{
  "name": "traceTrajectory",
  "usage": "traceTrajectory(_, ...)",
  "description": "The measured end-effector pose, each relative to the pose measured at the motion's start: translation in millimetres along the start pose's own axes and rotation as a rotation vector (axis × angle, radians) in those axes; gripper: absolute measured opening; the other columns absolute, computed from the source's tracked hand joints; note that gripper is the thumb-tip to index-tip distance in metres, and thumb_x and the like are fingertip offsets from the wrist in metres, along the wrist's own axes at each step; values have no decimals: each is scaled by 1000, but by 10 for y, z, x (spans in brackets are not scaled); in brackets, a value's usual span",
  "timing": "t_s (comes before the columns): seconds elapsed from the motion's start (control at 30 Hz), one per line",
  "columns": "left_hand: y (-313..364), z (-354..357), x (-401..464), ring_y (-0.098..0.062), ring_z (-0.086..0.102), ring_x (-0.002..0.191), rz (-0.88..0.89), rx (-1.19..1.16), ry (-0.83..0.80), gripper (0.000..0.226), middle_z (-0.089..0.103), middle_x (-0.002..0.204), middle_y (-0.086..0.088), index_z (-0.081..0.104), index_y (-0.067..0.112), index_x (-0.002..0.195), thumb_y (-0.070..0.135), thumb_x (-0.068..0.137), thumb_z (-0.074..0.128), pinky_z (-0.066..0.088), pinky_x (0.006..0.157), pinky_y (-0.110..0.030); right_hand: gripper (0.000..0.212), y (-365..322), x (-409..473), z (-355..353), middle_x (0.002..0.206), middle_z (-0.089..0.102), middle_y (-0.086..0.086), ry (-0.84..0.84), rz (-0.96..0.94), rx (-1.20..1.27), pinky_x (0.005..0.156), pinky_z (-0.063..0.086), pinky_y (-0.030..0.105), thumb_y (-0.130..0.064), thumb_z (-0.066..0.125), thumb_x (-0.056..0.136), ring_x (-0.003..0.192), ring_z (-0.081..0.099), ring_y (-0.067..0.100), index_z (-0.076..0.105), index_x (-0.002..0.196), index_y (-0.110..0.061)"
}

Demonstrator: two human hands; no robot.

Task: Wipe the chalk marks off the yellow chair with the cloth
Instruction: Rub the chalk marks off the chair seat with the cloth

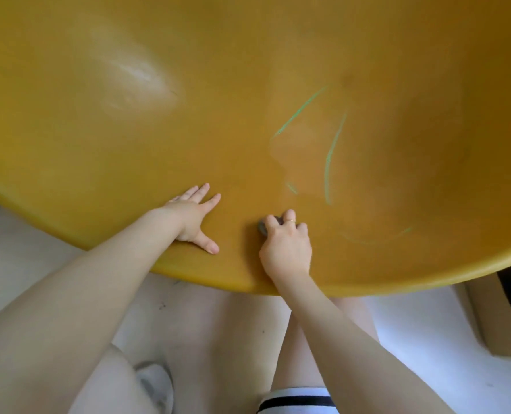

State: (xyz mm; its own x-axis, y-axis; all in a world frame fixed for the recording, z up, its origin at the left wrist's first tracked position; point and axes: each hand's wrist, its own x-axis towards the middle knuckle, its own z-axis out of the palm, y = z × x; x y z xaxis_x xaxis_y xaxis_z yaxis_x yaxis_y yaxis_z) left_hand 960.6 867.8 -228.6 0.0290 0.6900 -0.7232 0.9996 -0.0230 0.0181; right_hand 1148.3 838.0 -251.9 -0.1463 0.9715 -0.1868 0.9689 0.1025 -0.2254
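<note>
The yellow chair (pixel 188 85) fills the upper part of the head view, its curved seat facing me. Green chalk marks (pixel 331 153) run across its right half: two long strokes, a short dash and a faint arc lower right. My right hand (pixel 287 246) grips a small grey cloth (pixel 262 228) bunched under the fingers, pressed on the seat below and left of the marks. My left hand (pixel 193 219) lies flat on the seat near the front rim, fingers spread.
The chair's front rim (pixel 218 282) curves across the middle of the view. Below it are my knees, a white shoe (pixel 155 383) and the pale floor. A brown cardboard box (pixel 499 321) stands at the right edge.
</note>
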Motion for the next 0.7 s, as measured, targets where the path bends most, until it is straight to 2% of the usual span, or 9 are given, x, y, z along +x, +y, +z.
traceTrajectory(0.1,12,-10,-10,-20,-17,143,9,10,16,120,-27,153,0,-13,28,148,64,67,67,3,116,-39,30,-138,-110,-27,122,40,8,-62,-70,43,62,30,31,-10,38,91,80,34,25,54,112,-23)
traceTrajectory(0.2,-26,63,-8,-21,-18,143,27,-14,30,118,-28,153,-2,-13,28,148,68,67,64,0,117,-38,33,102,-80,-144,117,41,3,-92,-70,-12,62,32,30,-14,38,92,80,33,23,54,115,-32)
traceTrajectory(0.3,-10,33,6,-26,-14,143,34,50,46,116,-23,154,-6,-11,27,149,74,68,57,2,116,-40,30,566,-85,-327,114,44,5,31,145,-109,63,32,30,-17,39,93,78,32,24,56,113,-31)
traceTrajectory(0.4,81,-47,92,-28,-6,144,84,109,135,110,-10,157,-11,-1,20,151,74,72,53,4,116,-39,24,950,-118,-522,112,46,10,176,378,-192,63,32,32,-17,39,95,77,35,27,58,109,-22)
traceTrajectory(0.5,130,-78,222,-23,-6,145,189,156,229,109,-5,157,-10,5,10,150,72,74,51,1,116,-37,25,884,-62,-536,115,45,11,176,482,-188,67,31,32,-13,38,94,88,42,31,58,107,-21)
traceTrajectory(0.57,140,-101,278,-24,-9,144,208,160,237,116,-11,157,-11,2,9,150,74,70,54,-1,117,-37,25,637,-23,-403,116,44,9,139,461,-124,69,32,31,-14,37,94,87,39,28,58,106,-21)
traceTrajectory(0.7,141,-195,386,-28,-14,143,200,218,247,134,-20,153,-17,-8,7,148,82,58,57,-4,116,-39,27,-33,-40,-34,116,43,6,85,272,40,68,29,28,-13,39,90,81,29,23,58,107,-23)
